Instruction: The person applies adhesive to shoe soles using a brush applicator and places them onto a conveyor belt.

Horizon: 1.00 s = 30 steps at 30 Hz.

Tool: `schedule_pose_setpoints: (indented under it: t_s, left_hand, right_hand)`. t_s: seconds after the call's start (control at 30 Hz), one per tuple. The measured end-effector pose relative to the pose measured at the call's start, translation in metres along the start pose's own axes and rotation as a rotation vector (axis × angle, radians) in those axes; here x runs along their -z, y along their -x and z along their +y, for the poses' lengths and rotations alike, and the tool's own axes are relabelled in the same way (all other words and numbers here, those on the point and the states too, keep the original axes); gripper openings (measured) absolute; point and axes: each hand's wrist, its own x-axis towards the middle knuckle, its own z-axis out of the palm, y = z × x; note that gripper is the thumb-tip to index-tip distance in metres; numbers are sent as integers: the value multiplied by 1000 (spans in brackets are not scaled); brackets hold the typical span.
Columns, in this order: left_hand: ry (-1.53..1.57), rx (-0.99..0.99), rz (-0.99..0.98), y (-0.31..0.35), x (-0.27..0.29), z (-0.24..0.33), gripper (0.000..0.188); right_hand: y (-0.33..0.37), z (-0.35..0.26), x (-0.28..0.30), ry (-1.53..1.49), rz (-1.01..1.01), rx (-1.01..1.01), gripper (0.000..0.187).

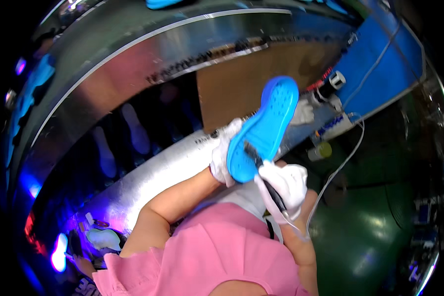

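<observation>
The blue sole (pixel 267 124) lies just far-left of the right hand (pixel 287 186), which grips a black tool (pixel 256 158), while the left hand (pixel 222 157) holds its left edge, long axis running near-left to far-right.

Worktop (pixel 145 190): small dark printed marks near its far edge, by the brown board's (pixel 241 74) lower-left corner; you can't read them clearly.
Dark garment (pixel 86 287): bold white letters face you.
Red marks (pixel 326 74): blurred, at the board's right edge.
</observation>
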Motion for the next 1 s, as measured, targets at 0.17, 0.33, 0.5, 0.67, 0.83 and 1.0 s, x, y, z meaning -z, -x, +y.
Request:
schedule_pose_setpoints:
  t_s: [0.17, 0.33, 0.5, 0.67, 0.83, 1.0]
  left_hand:
    - [-82, -25, -216, 68, -25, 31, 74]
    - [-319, -421, -308, 91, -124, 153, 92]
    - [-760, -859, 93, 123, -184, 199, 61]
    - [-2760, -1420, 1206, 187, -175, 237, 33]
    - [-2529, -562, 1881, 233, -174, 255, 25]
    - [-2405, -1518, 1066, 210, -154, 213, 13]
  right_hand:
    - [33, -6, 22, -764, 191, -475, 27]
    - [35, -14, 25, -866, 310, -503, 34]
    - [36, -8, 4, -839, 235, -505, 24]
    - [51, 2, 5, -930, 205, -698, 24]
    - [53, 6, -1, -894, 168, -595, 25]
    - [52, 3, -3, -873, 332, -804, 37]
